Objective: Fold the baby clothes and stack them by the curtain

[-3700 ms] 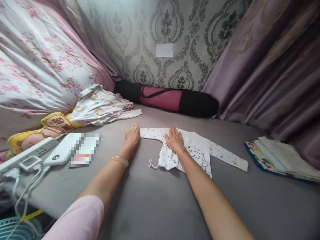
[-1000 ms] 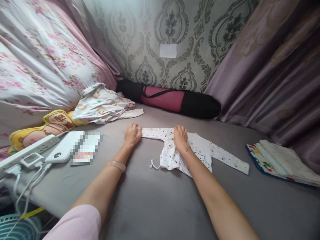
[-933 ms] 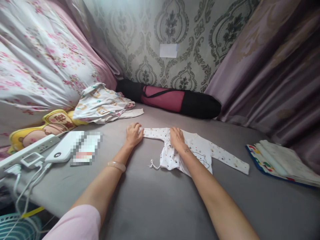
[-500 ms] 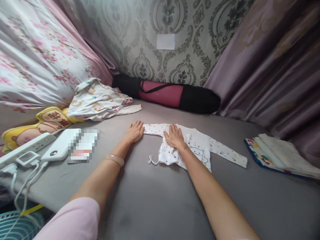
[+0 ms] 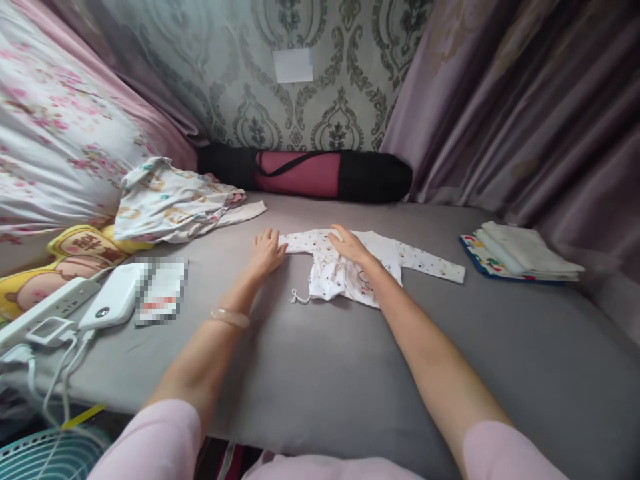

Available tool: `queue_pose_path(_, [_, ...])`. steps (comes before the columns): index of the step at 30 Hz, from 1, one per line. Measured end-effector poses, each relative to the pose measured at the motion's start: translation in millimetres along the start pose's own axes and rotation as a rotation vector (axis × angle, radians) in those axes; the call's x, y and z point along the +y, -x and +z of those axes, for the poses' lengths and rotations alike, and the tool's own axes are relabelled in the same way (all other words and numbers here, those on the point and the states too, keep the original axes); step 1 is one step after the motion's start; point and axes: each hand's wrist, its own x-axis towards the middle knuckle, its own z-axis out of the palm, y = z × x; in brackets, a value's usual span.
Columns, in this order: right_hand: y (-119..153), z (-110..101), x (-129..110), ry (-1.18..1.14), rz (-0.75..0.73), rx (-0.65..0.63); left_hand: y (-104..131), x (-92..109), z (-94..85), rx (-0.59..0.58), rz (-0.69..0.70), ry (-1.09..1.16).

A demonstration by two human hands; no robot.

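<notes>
A small white baby top (image 5: pixel 327 277) with tiny prints lies on the grey sheet (image 5: pixel 300 360), its sleeves spread left and right and a thin tie loose at its lower left. At the end of the left sleeve rests my left hand (image 5: pixel 269 252), fingers bent with the tips apart, thumb by the cuff. My right hand (image 5: pixel 349 245) is on the upper chest of the top, fingers extended and thumb apart. My right wrist and forearm cover part of the printed animal drawing.
Folded cloths (image 5: pixel 525 250) lie at the right. A black and red long bag (image 5: pixel 300 175) is along the wall. At the left are a crumpled printed garment (image 5: pixel 170 200), yellow cushion (image 5: pixel 75 260), power strip (image 5: pixel 55 310), white power bank (image 5: pixel 115 297) and cables.
The view has shifted, showing more of the near bed edge. My left hand's fingers are more bent, and my right hand has tilted and moved slightly up the top.
</notes>
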Motion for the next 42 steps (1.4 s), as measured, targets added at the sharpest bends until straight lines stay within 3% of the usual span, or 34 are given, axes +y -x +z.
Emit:
queue_pose_path(3, [26,-22,11,-0.062,0.000,0.032,14,39,-15.0,0.039,0.061,0.245])
queue_pose_path(5, [44,-31,18,-0.067,0.009,-0.038,24,70,-23.7,-0.034,0.106,0.432])
queue_pose_path(8, [67,-39,21,-0.031,0.021,-0.263,39,110,-25.9,-0.184,0.211,0.584])
queue_pose_path(11, [80,-41,16,0.051,0.059,-0.508,51,130,-13.9,-0.256,0.242,0.553])
queue_pose_path(15, [88,-41,1,0.207,0.070,-0.481,59,129,4.7,-0.258,0.160,0.478])
queue_pose_path(19, [90,-39,-8,0.274,0.088,-0.507,61,122,9.0,-0.284,0.124,0.529])
queue_pose_path(27, [84,-49,14,0.109,0.194,-0.516,68,122,13.6,-0.258,0.213,0.443])
queue_pose_path(32, [84,-65,21,-0.062,0.185,-0.375,72,126,16.6,-0.206,0.189,0.382])
queue_pose_path(38, [84,-73,21,-0.165,0.148,-0.244,75,133,7.6,-0.128,0.168,0.274])
queue_pose_path(42, [86,-77,17,-0.196,0.138,-0.198,71,137,0.4,-0.044,0.133,0.345])
